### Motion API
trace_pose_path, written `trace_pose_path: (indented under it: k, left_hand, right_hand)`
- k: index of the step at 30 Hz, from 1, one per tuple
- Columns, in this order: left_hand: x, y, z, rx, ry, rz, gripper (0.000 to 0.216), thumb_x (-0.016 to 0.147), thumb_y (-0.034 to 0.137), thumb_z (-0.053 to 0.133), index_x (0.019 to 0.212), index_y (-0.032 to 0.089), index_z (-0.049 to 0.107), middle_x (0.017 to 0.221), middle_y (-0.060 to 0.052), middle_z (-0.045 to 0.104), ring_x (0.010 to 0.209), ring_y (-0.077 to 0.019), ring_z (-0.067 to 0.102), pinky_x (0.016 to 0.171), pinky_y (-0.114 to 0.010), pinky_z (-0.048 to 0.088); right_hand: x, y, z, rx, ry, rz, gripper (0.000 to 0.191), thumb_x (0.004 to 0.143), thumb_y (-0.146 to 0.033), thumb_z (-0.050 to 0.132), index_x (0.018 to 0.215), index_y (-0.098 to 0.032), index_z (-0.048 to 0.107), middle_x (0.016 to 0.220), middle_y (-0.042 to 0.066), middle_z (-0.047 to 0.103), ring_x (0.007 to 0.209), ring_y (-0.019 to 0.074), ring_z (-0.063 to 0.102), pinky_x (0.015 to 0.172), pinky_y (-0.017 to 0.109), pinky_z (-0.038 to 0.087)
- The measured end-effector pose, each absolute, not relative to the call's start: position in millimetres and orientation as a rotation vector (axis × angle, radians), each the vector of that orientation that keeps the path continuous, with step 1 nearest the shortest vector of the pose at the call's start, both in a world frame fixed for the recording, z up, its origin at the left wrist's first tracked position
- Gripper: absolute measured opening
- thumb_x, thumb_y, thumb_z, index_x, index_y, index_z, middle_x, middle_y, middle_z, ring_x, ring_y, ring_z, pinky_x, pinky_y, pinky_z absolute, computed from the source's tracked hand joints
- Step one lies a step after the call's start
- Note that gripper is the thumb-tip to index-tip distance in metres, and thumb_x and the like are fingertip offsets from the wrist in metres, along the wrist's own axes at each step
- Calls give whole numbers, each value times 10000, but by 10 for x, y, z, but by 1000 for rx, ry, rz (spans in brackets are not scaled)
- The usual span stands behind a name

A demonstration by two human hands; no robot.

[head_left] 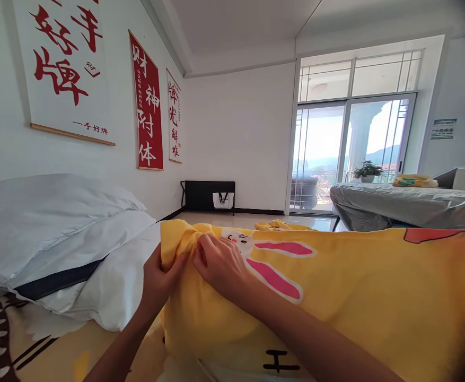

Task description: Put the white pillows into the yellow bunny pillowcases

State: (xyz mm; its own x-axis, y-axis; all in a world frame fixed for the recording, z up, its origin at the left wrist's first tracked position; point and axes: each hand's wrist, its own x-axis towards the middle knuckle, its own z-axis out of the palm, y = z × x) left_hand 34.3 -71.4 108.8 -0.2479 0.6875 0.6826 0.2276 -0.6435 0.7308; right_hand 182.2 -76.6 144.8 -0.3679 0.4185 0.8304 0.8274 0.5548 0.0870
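Observation:
A yellow pillowcase (363,281) with a white rabbit print and pink ears stretches across the front of the view, its body filled out. My left hand (159,276) is closed on its left end near the top corner. Just to the right, my right hand (222,265) has its fingers curled into the same bunched fabric beside the rabbit's face. Folds of cloth gather between the two hands. What lies inside the pillowcase is hidden, though a pale strip shows at its lower edge.
White pillows (57,223) are piled on the left over a patterned bed cover (37,350). Another yellow cloth (283,225) shows beyond the pillowcase. At right stands a table under grey plastic (407,201), bearing a potted plant (368,171) and a yellow packet (415,181).

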Motion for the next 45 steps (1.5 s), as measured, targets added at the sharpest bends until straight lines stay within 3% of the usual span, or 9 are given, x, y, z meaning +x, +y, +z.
trace_pose_path:
  k: [8, 12, 17, 19, 22, 24, 30, 37, 45]
  left_hand:
    - [353, -683, 1122, 1612, 1229, 1936, 144, 647, 268, 632, 671, 178, 522, 590, 56, 509, 569, -115, 463, 485, -206, 393]
    - [339, -622, 1062, 1571, 1170, 1901, 241, 644, 355, 655, 612, 172, 501, 563, 54, 456, 552, -101, 410, 475, -205, 372]
    - [320, -590, 1022, 1494, 1169, 1879, 268, 649, 383, 665, 603, 164, 518, 564, 36, 462, 568, -113, 417, 482, -219, 378]
    - [334, -614, 1030, 1450, 1209, 1879, 251, 637, 371, 673, 611, 158, 543, 567, 29, 477, 572, -121, 431, 474, -221, 384]
    - [368, -664, 1045, 1428, 1229, 1880, 254, 639, 391, 669, 643, 153, 581, 588, 16, 508, 589, -135, 456, 480, -228, 405]
    - [382, -680, 1046, 1438, 1233, 1906, 252, 646, 390, 657, 614, 162, 553, 570, 23, 482, 575, -129, 439, 470, -226, 392]
    - [344, -616, 1040, 1480, 1262, 2041, 307, 668, 342, 615, 527, 188, 391, 529, 47, 346, 527, -89, 325, 437, -206, 289]
    - [261, -658, 1070, 1503, 1220, 2175, 457, 811, 436, 575, 535, 187, 309, 531, 57, 252, 506, -76, 265, 442, -202, 241]
    - [291, -733, 1170, 1515, 889, 2269, 276, 840, 387, 588, 662, 181, 541, 624, 37, 439, 595, -95, 389, 522, -192, 334]
  right_hand:
    - [1778, -883, 1293, -812, -2077, -863, 157, 840, -147, 443, 695, -193, 482, 600, -4, 556, 529, 129, 505, 560, 282, 285]
    - [1851, -834, 1257, -877, -2273, -920, 155, 806, -83, 440, 719, -180, 525, 637, 33, 600, 541, 144, 514, 531, 296, 273]
    - [1992, -887, 1589, -870, -2398, -540, 205, 858, -186, 489, 668, -178, 565, 620, 4, 592, 534, 109, 465, 538, 263, 287]
    - [2030, -882, 1785, -832, -2206, -417, 176, 884, -192, 472, 774, -175, 609, 720, 13, 614, 643, 115, 508, 604, 245, 339]
    - [2047, -813, 2023, -958, -2008, -304, 171, 830, -266, 596, 967, -165, 619, 907, 55, 632, 867, 169, 526, 752, 285, 367]
    - [2026, -765, 2103, -1046, -2160, -151, 215, 759, -340, 681, 882, -173, 624, 826, 23, 619, 801, 165, 516, 729, 286, 354]
    - [1858, -703, 2032, -914, -2327, -57, 215, 749, -185, 615, 634, -194, 433, 582, -74, 380, 583, 85, 332, 559, 231, 226]
    - [1785, -597, 1948, -985, -2213, -45, 303, 870, -284, 492, 624, -203, 334, 589, -50, 400, 584, 99, 318, 553, 249, 224]
    - [1764, -640, 1948, -885, -2331, 22, 179, 792, -241, 566, 655, -191, 462, 661, -50, 503, 620, 90, 385, 558, 229, 218]
